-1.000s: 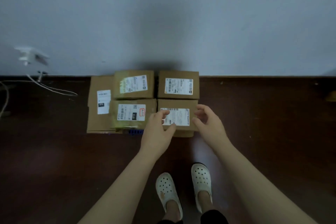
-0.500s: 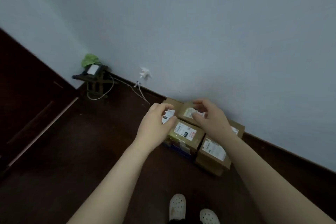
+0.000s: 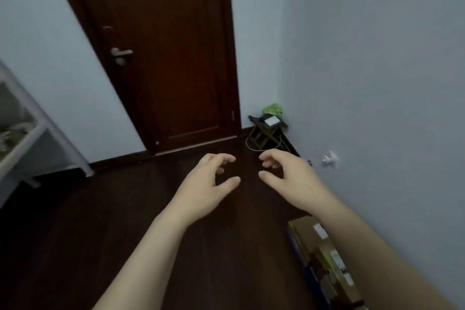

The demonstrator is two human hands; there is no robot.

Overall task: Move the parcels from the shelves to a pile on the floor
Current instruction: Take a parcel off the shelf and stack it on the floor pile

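hands first: our left hand (image 3: 206, 184) and our right hand (image 3: 289, 178) hang in front of us with fingers loosely curled and nothing in them, near each other but not touching. parcels (image 3: 324, 259) — brown boxes with white labels — lie stacked on the dark floor (image 3: 125, 221) against the wall at about four o'clock, partly hidden under our right forearm. white shelves (image 3: 30, 138) stand at nine o'clock, blurred, with something pale on them that we cannot make out. a dark door (image 3: 171, 58) is at twelve, and a small stool (image 3: 266, 128) with a green thing on top sits in the corner at about one.

we judge that the step in hand is going to the shelves for another parcel. to do it well we should face nine o'clock squarely, choose a box we can see whole and take it with both hands on opposite sides — and, as we step, keep our feet off the pile's edge and the cable (image 3: 251, 146) by the stool.
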